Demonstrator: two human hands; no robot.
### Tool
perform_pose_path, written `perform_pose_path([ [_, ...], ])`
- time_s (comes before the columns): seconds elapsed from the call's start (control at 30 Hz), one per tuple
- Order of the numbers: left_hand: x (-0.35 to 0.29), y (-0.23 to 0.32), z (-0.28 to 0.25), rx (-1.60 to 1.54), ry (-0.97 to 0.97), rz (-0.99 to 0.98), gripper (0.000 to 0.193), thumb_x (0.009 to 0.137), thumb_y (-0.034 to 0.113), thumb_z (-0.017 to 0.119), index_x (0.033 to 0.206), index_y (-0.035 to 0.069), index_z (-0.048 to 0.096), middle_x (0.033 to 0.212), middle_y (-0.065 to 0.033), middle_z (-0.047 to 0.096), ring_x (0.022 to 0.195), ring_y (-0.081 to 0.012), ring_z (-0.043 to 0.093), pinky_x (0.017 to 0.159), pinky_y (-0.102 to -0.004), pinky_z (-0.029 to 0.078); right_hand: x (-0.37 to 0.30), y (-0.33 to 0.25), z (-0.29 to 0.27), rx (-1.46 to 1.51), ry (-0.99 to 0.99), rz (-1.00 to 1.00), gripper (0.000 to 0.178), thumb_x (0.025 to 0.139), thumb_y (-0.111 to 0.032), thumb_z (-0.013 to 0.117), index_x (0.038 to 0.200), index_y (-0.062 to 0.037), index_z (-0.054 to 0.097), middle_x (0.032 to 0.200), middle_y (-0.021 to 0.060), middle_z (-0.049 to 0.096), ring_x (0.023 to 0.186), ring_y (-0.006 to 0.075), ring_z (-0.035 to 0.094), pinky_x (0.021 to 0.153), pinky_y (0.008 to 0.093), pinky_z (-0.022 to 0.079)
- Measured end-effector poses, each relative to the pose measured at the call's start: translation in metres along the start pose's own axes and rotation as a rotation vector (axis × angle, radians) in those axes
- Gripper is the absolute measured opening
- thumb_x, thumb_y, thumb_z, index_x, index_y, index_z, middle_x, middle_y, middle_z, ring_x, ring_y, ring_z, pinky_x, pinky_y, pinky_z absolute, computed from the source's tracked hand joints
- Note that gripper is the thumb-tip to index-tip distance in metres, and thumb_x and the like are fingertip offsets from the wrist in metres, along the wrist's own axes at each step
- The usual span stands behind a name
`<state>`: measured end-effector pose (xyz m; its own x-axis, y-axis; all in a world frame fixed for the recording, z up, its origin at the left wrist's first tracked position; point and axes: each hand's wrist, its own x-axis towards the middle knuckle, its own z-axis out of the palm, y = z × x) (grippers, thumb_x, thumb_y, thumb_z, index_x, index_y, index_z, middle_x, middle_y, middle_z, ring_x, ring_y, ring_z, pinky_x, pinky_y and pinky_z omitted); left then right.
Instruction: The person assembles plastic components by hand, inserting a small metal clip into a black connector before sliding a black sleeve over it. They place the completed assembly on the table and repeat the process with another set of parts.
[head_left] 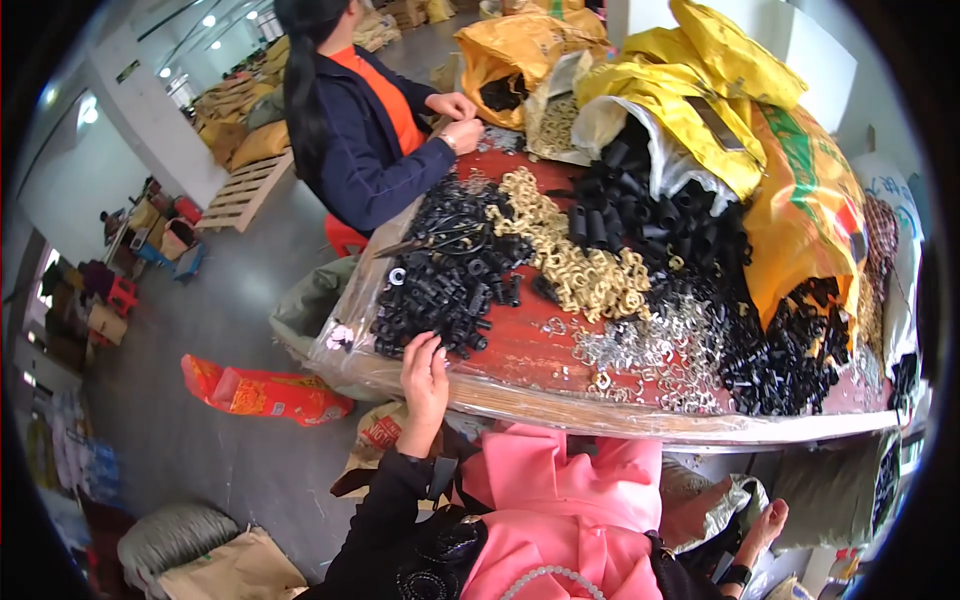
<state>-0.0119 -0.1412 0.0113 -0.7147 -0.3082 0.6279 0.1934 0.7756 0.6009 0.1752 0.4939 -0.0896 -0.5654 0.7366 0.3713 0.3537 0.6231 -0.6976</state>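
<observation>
Left hand (427, 385) is extending over near edge of table (515, 355), fingers bending beside black fittings (440, 300); grip indeterminable. Fittings are lying heaped toward near left corner. Right hand (770, 523) is hanging below near edge, toward right corner; grip indeterminable. Silver clips (665, 350) are lying along near edge.

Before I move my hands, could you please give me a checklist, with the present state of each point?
1. Left hand beside the black fittings: ok, at their near edge.
2. Right hand over the red tabletop: not ok, it is off to the right, below the front edge.
3. Right hand empty: cannot tell.
4. Tan rings apart from silver clips: not ok, the piles meet.
5. Co-worker's hand clear of yours: ok, farther up the table.
</observation>
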Motion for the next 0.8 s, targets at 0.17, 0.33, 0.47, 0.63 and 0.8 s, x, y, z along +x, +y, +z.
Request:
perform_pose_path([
  [0.17, 0.002, -0.006, -0.003, -0.037, 0.096, -0.013, 0.017, 0.077, 0.008, 0.051, 0.091, -0.002, 0.053, 0.093, -0.0137, 0.052, 0.081, -0.0256, 0.053, 0.069, -0.0304, 0.044, 0.015, -0.041, 0.023, 0.072, -0.041, -0.155, 0.013, 0.078, -0.006, 0.049, 0.09, -0.0014, 0.052, 0.082, 0.0043, 0.05, 0.072, 0.0132, 0.048, 0.063, 0.0238, 0.041],
  [0.33, 0.0, -0.004, 0.001, -0.436, 0.189, -0.363, 0.018, 0.082, 0.017, 0.049, 0.09, 0.002, 0.055, 0.088, -0.0067, 0.054, 0.073, -0.0125, 0.054, 0.054, -0.0207, 0.044, 0.019, -0.095, 0.042, 0.113, -0.175, -0.28, 0.011, 0.078, -0.004, 0.048, 0.087, -0.001, 0.051, 0.081, 0.0039, 0.049, 0.068, 0.0117, 0.046, 0.057, 0.0217, 0.039],
  [0.47, -0.004, 0.011, -0.006, -0.831, 0.106, -0.723, 0.022, 0.083, 0.025, 0.048, 0.088, 0.004, 0.055, 0.083, -0.0039, 0.054, 0.066, -0.0073, 0.052, 0.044, -0.0147, 0.04, 0.013, -0.142, 0.044, 0.035, -0.252, -0.33, 0.009, 0.077, -0.003, 0.047, 0.085, -0.0006, 0.051, 0.079, 0.0044, 0.048, 0.065, 0.0112, 0.044, 0.053, 0.0213, 0.036],
  [0.63, -0.011, 0.04, 0.009, -1.015, -0.213, -0.998, 0.027, 0.083, 0.03, 0.047, 0.086, 0.004, 0.055, 0.078, -0.0048, 0.054, 0.063, -0.0081, 0.052, 0.047, -0.0148, 0.04, 0.005, -0.185, 0.054, 0.129, -0.274, -0.424, 0.012, 0.073, 0.002, 0.045, 0.084, 0.0006, 0.051, 0.078, 0.0071, 0.049, 0.065, 0.0149, 0.046, 0.055, 0.0236, 0.037],
  [0.8, -0.013, 0.05, 0.035, -1.273, -0.528, -1.166, 0.03, 0.082, 0.03, 0.048, 0.093, 0.002, 0.053, 0.081, -0.0086, 0.055, 0.066, -0.0139, 0.054, 0.053, -0.0191, 0.044, -0.007, -0.256, 0.082, 0.145, -0.417, -0.406, 0.016, 0.069, 0.004, 0.048, 0.084, 0.0006, 0.052, 0.081, 0.0128, 0.054, 0.071, 0.0244, 0.053, 0.064, 0.0285, 0.042],
])
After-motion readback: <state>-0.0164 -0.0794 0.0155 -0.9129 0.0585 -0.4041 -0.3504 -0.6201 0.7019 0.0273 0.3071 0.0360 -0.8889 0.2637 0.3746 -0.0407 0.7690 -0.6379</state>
